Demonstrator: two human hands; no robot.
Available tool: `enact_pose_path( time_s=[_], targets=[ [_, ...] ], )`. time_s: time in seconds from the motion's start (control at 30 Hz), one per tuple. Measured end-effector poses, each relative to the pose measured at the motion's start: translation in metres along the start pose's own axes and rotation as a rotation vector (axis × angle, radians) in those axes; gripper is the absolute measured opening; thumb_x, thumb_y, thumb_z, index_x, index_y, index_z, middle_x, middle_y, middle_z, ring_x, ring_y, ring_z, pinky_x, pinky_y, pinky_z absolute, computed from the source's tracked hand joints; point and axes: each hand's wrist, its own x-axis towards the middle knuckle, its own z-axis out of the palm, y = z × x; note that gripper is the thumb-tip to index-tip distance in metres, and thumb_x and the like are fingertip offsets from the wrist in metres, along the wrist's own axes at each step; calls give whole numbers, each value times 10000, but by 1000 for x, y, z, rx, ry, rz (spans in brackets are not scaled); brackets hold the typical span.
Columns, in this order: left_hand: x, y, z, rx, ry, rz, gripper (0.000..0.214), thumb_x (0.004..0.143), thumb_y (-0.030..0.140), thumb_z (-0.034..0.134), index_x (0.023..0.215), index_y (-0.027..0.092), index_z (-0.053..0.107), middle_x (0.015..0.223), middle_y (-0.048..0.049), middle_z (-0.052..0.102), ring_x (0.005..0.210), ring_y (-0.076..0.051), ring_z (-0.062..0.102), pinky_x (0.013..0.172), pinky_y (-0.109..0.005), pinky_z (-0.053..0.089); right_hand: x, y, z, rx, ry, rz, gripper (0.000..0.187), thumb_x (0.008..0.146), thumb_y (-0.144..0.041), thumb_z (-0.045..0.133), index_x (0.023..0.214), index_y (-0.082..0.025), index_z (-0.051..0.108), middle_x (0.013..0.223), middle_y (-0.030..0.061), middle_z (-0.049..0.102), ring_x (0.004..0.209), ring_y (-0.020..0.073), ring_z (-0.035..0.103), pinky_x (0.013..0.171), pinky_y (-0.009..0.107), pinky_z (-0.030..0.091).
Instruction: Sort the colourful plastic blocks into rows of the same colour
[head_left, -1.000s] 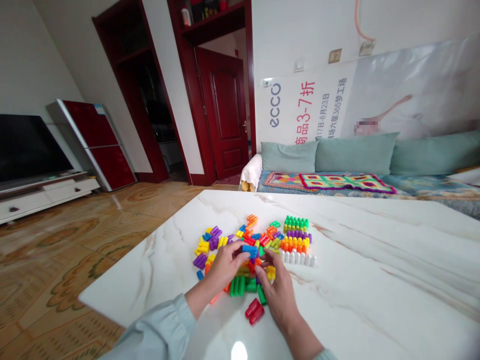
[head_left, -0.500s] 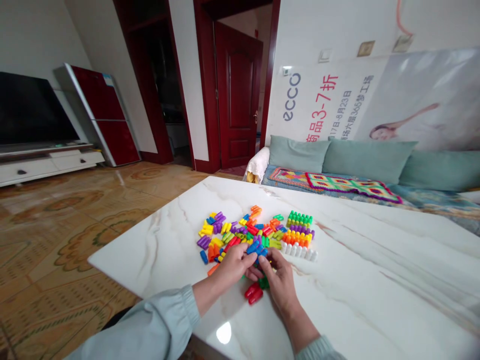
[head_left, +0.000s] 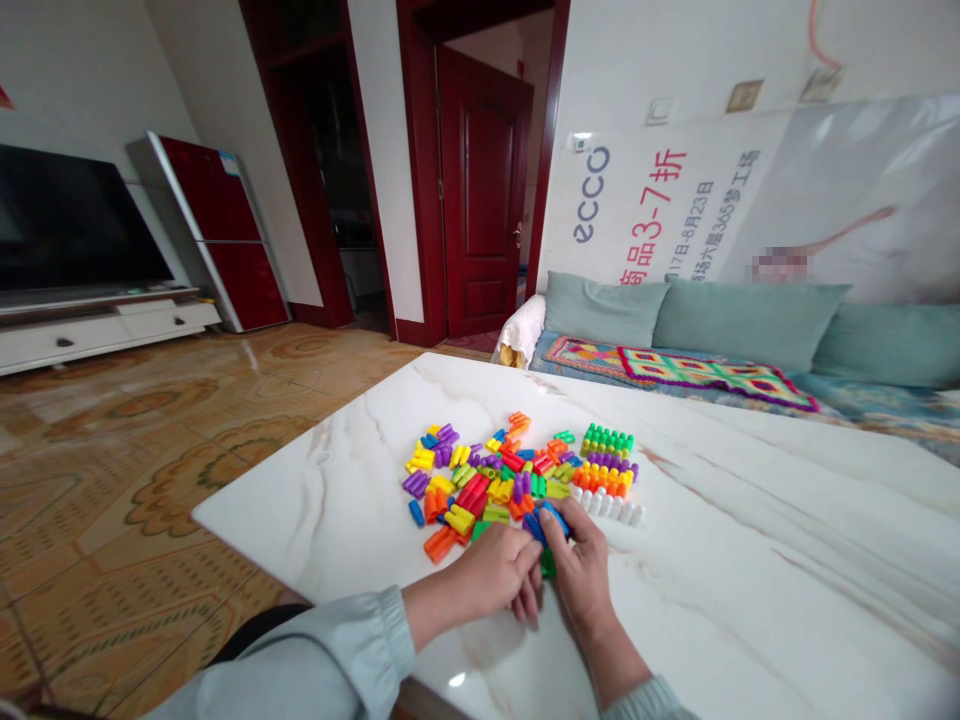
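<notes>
Both my hands are together over the near side of a pile of bullet-shaped plastic building blocks. My right hand (head_left: 583, 565) is closed round joined blue blocks (head_left: 553, 520), its thumb lying along them. My left hand (head_left: 491, 572) is closed too, thumb and fingers pinching the left end of the same blue blocks. Just under the right fingers a green block (head_left: 548, 563) shows in part. Left of the hands lie orange blocks (head_left: 440, 544), yellow blocks (head_left: 459, 519) and red blocks (head_left: 472, 494).
Rows of joined blocks stand right of the pile: green (head_left: 609, 438), purple, orange with yellow, and white blocks (head_left: 609, 506) nearest me. The white marble-patterned table (head_left: 720, 570) has its edge close to my forearms. Beyond it is a sofa with green cushions (head_left: 754, 320).
Both hands have shifted slightly right and down with the blue blocks. My left hand has turned and now covers where the near red blocks lay. The view has swung a little left.
</notes>
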Motion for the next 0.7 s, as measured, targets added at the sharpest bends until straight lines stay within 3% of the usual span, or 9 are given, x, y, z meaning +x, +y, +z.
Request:
enact_pose_path(
  time_s=[0.13, 0.23, 0.33, 0.43, 0.57, 0.7],
  targets=[
    [-5, 4, -5, 135, 0, 107, 386, 910, 393, 397, 634, 172, 553, 503, -19, 627, 407, -116, 569, 421, -191, 442, 3, 4, 0, -31, 38, 17, 318, 884, -464, 564, 866, -165, 671, 760, 27, 634, 717, 177, 561, 669, 275, 441],
    [-5, 6, -21, 210, 30, 144, 340, 900, 344, 421, 679, 164, 607, 553, -20, 655, 458, -125, 601, 457, -194, 447, 5, 7, 1, -26, 120, 41, 307, 862, -465, 596, 885, -167, 665, 756, 14, 627, 687, 162, 546, 634, 266, 443],
    [-4, 8, -45, 365, 161, 178, 299, 880, 333, 476, 688, 169, 636, 578, -11, 669, 496, -135, 613, 491, -206, 431, 6, 9, 3, 6, 157, 58, 284, 838, -451, 625, 870, -169, 646, 704, -7, 590, 630, 143, 519, 577, 253, 443],
    [-2, 9, -70, 584, 349, 223, 253, 845, 276, 531, 646, 175, 650, 612, -10, 682, 548, -142, 609, 548, -227, 418, 6, 10, 6, 22, 104, 51, 263, 827, -402, 636, 948, -169, 662, 788, 18, 631, 681, 155, 565, 621, 271, 490],
    [4, 3, -93, 719, 493, 269, 131, 811, 207, 581, 788, 192, 709, 757, -24, 718, 714, -177, 642, 690, -268, 458, 7, 17, 9, 1, 31, 29, 345, 829, -326, 603, 1142, -185, 644, 1039, 87, 658, 840, 197, 629, 729, 339, 542],
    [18, -14, -101, 701, 505, 372, 242, 797, 141, 585, 1003, 193, 700, 1018, -68, 698, 987, -222, 628, 916, -340, 467, 6, 20, 8, -41, 64, 34, 283, 834, -326, 570, 1068, -186, 645, 1031, 89, 655, 834, 200, 629, 682, 331, 544]
  ],
)
